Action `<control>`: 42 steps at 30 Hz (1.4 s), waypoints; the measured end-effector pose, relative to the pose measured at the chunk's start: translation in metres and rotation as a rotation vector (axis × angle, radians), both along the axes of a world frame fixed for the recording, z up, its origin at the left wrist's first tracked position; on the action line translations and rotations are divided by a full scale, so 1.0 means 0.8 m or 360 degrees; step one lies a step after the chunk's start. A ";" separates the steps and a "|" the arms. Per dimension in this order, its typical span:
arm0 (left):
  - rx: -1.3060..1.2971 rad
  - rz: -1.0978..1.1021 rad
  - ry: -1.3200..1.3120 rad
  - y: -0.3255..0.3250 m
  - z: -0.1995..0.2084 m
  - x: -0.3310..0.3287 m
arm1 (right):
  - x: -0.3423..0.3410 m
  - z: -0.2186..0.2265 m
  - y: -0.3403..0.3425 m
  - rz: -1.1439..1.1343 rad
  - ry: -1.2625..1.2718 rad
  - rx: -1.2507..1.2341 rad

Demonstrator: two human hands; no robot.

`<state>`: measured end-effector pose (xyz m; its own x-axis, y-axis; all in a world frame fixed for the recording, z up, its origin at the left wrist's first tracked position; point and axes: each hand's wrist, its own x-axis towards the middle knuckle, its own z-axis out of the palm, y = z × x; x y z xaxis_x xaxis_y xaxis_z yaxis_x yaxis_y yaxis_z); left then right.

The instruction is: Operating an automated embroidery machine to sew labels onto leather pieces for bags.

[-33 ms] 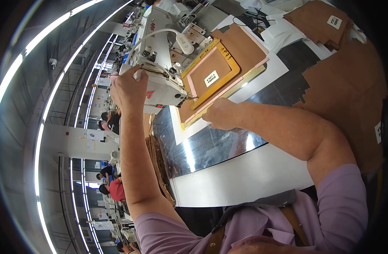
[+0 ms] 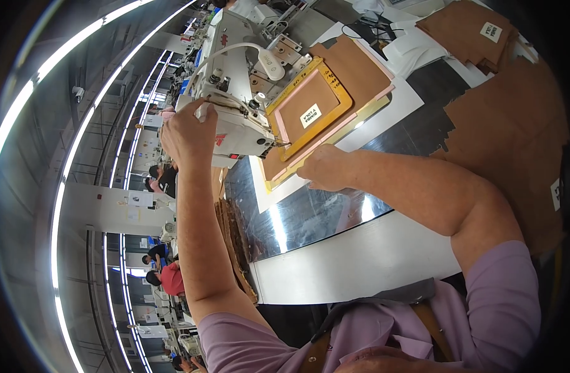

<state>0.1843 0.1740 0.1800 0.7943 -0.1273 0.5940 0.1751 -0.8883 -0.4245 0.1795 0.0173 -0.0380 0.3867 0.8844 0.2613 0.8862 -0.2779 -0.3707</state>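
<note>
The work surface (image 2: 415, 121), dark and glossy with a pale front edge, carries everything I can see in use. A white sewing machine (image 2: 235, 81) stands at its left, its working end just beside the near corner of a yellow frame. At the right lies a large brown sheet (image 2: 499, 118), with a smaller brown stack (image 2: 465, 31) beyond it. Near the middle, the brown panel (image 2: 350, 57) rests over a white sheet (image 2: 409, 104); the yellow frame (image 2: 318, 133) lies flat on the panel. The left hand (image 2: 190, 130) is raised against the machine's end, its grip narrow; I cannot tell what, if anything, it pinches. The right hand (image 2: 325, 168) is at the panel's near edge, fingers curled; whether its grip closes on the edge cannot be determined. A pale label (image 2: 310, 116) lies inside the frame.
</note>
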 end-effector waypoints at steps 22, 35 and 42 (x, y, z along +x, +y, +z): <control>0.0315 -0.0177 0.0103 0.005 0.002 -0.001 | 0.000 0.004 -0.001 0.0041 0.0040 0.0006; -0.0143 -0.0171 0.0221 0.006 -0.004 0.002 | 0.004 0.003 0.000 0.0017 0.0018 -0.0060; 0.0217 -0.0299 0.0112 -0.011 -0.021 -0.024 | 0.006 0.002 0.000 0.0015 0.0001 -0.0062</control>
<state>0.1649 0.1656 0.1634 0.7881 -0.3518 0.5051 -0.0220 -0.8361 -0.5481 0.1842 0.0173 -0.0366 0.3782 0.8976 0.2266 0.8887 -0.2835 -0.3603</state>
